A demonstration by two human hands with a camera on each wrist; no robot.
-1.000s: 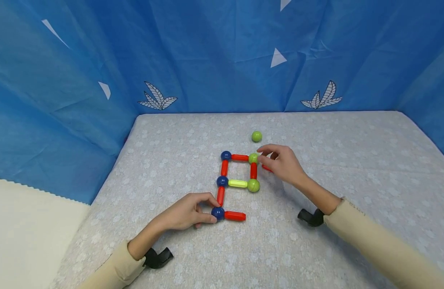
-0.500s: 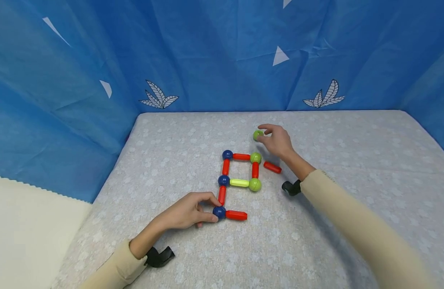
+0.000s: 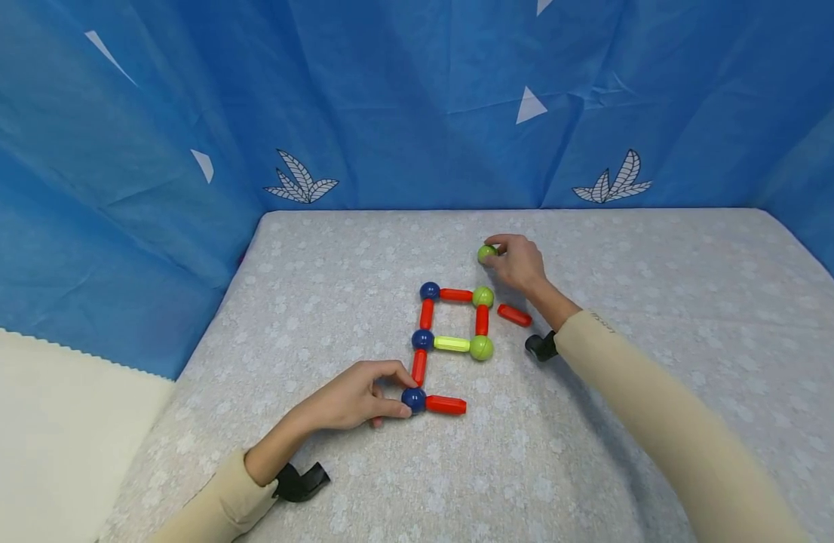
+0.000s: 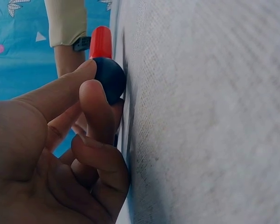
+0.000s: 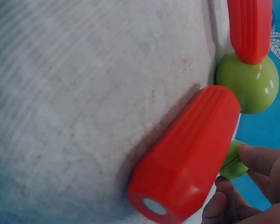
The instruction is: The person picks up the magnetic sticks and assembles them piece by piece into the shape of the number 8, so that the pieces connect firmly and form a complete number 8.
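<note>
My left hand (image 3: pixel 354 397) pinches a blue ball (image 3: pixel 413 400) at the near end of a figure of balls and rods. From that ball a red rod (image 3: pixel 446 405) points right and another red rod (image 3: pixel 419 367) runs up to a second blue ball (image 3: pixel 423 339). Beyond the figure, my right hand (image 3: pixel 520 265) holds a loose green ball (image 3: pixel 486 254) between thumb and fingers, also seen gripped in the right wrist view. In the left wrist view the thumb and a finger press the blue ball (image 4: pixel 109 80).
A four-sided frame joins the second blue ball, a far blue ball (image 3: pixel 430 292), two green balls (image 3: pixel 482 297), red rods and a yellow-green rod (image 3: pixel 452 345). A loose red rod (image 3: pixel 515 314) lies just right of it. Blue curtains (image 3: pixel 417 105) hang behind the patterned tablecloth (image 3: pixel 661 302).
My right hand has moved away from the frame's far right corner to the loose green ball and taken hold of it. The left hand stays on its blue ball.
</note>
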